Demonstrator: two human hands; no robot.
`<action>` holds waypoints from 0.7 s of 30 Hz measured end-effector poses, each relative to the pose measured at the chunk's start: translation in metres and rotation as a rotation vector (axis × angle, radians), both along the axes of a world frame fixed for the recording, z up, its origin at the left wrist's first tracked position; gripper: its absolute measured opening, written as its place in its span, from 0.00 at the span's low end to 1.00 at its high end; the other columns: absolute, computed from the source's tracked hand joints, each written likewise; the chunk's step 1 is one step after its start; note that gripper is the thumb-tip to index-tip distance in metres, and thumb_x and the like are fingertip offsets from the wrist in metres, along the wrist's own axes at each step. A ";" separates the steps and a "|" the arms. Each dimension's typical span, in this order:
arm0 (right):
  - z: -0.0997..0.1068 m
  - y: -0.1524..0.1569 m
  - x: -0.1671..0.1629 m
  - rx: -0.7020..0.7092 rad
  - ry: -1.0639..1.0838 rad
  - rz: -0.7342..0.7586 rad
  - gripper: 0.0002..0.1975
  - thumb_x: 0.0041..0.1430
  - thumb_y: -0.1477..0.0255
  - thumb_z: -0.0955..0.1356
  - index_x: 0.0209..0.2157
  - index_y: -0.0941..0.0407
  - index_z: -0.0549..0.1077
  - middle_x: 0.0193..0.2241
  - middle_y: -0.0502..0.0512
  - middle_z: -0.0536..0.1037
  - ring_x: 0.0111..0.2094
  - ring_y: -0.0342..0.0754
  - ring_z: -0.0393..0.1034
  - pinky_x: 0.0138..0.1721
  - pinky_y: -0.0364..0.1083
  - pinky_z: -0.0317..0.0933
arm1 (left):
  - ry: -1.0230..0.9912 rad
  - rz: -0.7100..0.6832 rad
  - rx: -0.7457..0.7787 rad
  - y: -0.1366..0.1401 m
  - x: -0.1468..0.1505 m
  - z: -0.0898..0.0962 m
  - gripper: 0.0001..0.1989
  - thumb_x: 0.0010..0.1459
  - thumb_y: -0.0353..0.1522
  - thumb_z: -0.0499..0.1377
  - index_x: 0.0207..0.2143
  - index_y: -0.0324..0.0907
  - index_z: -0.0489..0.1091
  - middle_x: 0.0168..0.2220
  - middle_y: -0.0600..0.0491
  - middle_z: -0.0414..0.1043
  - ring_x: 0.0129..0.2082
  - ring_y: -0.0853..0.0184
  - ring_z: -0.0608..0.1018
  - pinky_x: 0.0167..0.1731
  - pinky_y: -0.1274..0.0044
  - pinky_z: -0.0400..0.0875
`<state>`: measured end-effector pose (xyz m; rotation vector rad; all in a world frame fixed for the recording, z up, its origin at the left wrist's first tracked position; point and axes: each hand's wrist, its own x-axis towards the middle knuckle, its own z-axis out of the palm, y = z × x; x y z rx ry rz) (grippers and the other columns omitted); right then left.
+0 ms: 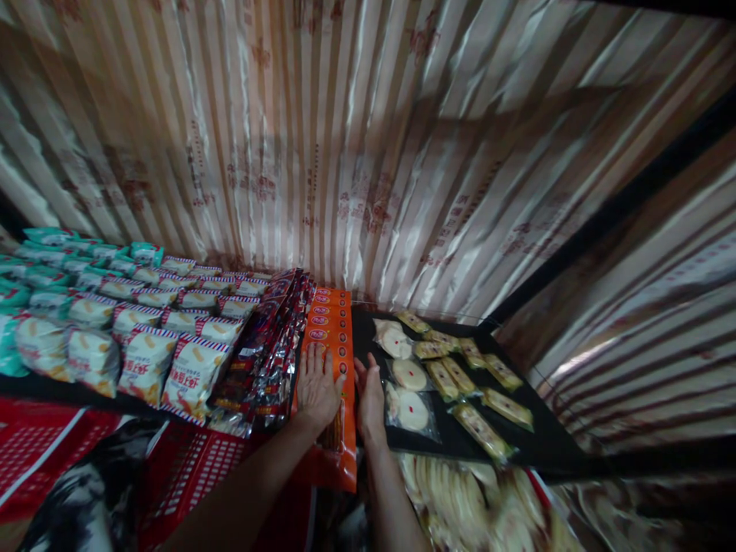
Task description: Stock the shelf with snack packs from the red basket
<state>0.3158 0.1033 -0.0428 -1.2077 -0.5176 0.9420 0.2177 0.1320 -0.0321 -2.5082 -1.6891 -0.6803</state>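
On the dark shelf lies an orange snack packet [327,314], long and flat, with round printed marks along it. Its near end hangs over the shelf's front edge. My left hand [318,389] rests flat on top of it with the fingers stretched out. Beside the packet's right edge stands my right hand [369,399], open and turned on its side; whether it touches the packet I cannot tell. Dark red shiny packets [270,345] stand in rows directly to the left. To the right are round white flat cakes [410,376] in clear wrappers.
White snack bags [195,368] and teal bags [51,268] fill the shelf's left side. Yellow-wrapped bars [480,429] lie at the right. Below are red baskets [189,468] and a heap of pale wrapped cakes [477,498]. A striped sheet [322,153] hangs behind.
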 end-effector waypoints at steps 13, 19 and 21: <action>-0.006 0.002 0.004 -0.039 -0.154 -0.037 0.40 0.53 0.45 0.56 0.60 0.56 0.55 0.52 0.62 0.70 0.52 0.52 0.65 0.54 0.51 0.56 | -0.059 -0.008 -0.055 -0.015 -0.005 0.020 0.17 0.60 0.34 0.51 0.47 0.35 0.68 0.53 0.39 0.63 0.54 0.53 0.65 0.51 0.63 0.61; -0.006 0.004 0.007 0.001 -0.168 -0.130 0.39 0.55 0.46 0.55 0.60 0.58 0.55 0.55 0.63 0.67 0.54 0.53 0.63 0.55 0.53 0.55 | -0.777 -0.253 -0.583 -0.058 -0.024 0.055 0.17 0.63 0.34 0.44 0.48 0.45 0.68 0.55 0.48 0.62 0.58 0.58 0.60 0.58 0.59 0.52; -0.005 0.005 0.008 0.017 -0.148 -0.161 0.40 0.54 0.46 0.55 0.59 0.59 0.56 0.54 0.65 0.68 0.54 0.54 0.63 0.55 0.54 0.55 | -0.986 -0.535 -0.886 -0.089 -0.035 0.071 0.17 0.65 0.38 0.42 0.49 0.50 0.66 0.55 0.51 0.62 0.56 0.61 0.62 0.57 0.61 0.56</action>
